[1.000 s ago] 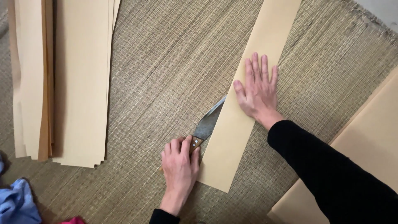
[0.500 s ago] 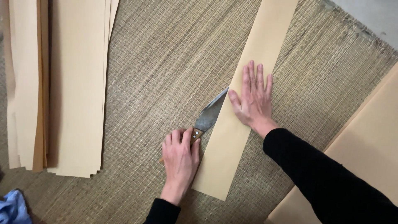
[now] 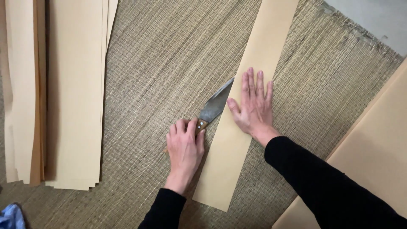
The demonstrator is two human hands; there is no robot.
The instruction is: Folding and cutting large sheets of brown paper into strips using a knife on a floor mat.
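Since the earlier frame the left hand [image 3: 185, 149] has slid the knife [image 3: 214, 106] further up along the strip's left edge. Its fingers [image 3: 180, 127] are curled tight round the wooden handle, the blade's tip tucked at the edge of the long tan paper strip [image 3: 250, 85] lying on the woven mat [image 3: 161, 63]. The right hand [image 3: 253, 106] lies flat on the strip, fingers spread. A stack of cut strips [image 3: 72, 93] lies at the mat's left edge; a large sheet [image 3: 373, 144] covers its right corner.

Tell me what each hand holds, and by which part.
Left hand grips the knife by its wooden handle; right hand holds nothing, pressing flat on the paper strip.
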